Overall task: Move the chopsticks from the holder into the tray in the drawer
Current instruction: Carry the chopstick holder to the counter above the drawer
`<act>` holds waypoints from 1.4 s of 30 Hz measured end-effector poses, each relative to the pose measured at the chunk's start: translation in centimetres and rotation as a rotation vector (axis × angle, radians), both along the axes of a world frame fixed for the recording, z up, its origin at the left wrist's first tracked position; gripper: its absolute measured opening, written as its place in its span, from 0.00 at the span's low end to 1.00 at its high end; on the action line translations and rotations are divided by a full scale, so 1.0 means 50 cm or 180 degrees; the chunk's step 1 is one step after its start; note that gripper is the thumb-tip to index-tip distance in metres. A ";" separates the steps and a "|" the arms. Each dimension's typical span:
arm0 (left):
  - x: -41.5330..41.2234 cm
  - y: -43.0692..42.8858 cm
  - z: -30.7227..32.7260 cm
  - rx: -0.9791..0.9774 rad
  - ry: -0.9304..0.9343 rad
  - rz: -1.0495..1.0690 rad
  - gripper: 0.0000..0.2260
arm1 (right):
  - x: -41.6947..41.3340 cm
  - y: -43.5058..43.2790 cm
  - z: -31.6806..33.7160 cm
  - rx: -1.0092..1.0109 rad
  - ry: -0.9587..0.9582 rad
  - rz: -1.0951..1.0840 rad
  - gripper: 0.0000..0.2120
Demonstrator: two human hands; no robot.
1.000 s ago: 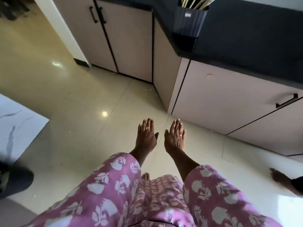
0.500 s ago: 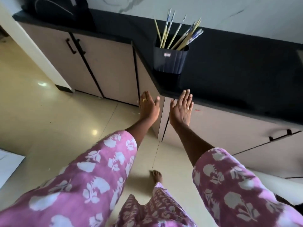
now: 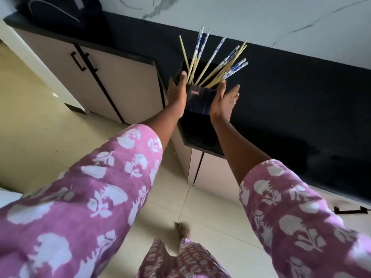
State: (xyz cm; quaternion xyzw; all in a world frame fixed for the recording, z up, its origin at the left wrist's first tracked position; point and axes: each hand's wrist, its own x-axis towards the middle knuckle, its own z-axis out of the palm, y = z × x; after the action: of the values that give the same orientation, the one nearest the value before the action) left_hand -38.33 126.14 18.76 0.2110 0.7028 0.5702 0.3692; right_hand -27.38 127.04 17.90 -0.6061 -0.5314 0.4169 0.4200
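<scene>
- A small red-edged label [image 3: 195, 92] is sitting on the near face of the dark holder [image 3: 197, 104], midway between our two hands. We are finding its print too small to read.
- Our left hand [image 3: 177, 93] is lying flat along the holder's left side, with the fingers straight and together and the thumb pointing up by the rim. It is touching the wall, not curling round it.
- Our right hand [image 3: 223, 101] is mirroring it on the right side, palm turned inward against the holder and thumb up at the rim. Its fingers [image 3: 234, 91] are reaching straight out over the black countertop [image 3: 291, 101].
- Neither hand is gripping anything.
- The chopsticks [image 3: 210, 61] are standing in the holder just beyond our thumbs, most of them leaning out over the right hand. Several are showing blue-and-white patterned tops; the others are looking like plain pale wood.
- The holder is standing on the countertop near its corner, which is jutting toward us under our wrists.
- Left of the left hand, beige cabinet doors [image 3: 124, 83] are carrying black handles [image 3: 80, 61].
- Beyond those doors, a dark bag [image 3: 60, 13] is resting on the counter.
- Beyond both hands, a white veined wall [image 3: 251, 19] is rising.
- Pink floral sleeves [image 3: 84, 197] are covering our arms behind the hands.
- Well right of the right hand and nearer us, a black drawer handle [image 3: 349, 210] is showing.
- Beneath our arms, a bare foot [image 3: 183, 229] is standing on pale floor tiles [image 3: 40, 121].
</scene>
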 end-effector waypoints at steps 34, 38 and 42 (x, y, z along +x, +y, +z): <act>0.151 -0.721 -0.092 -0.0145 0.0280 0.0632 0.12 | 0.131 -0.654 -0.075 -0.0247 -0.0090 0.0037 0.15; 0.175 -0.855 -0.168 -0.0520 0.0031 0.0780 0.15 | 0.159 -0.761 -0.128 -0.0400 -0.0389 0.0327 0.17; 0.226 -1.011 -0.243 -0.0811 -0.0104 0.0990 0.17 | 0.193 -0.878 -0.191 -0.0566 -0.0801 0.0764 0.19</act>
State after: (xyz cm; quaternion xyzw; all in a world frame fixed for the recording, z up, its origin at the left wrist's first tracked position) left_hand -27.05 75.60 6.62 0.0422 0.7873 0.5302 0.3118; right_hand -17.72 83.12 8.37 -0.6205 -0.6093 0.4302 0.2424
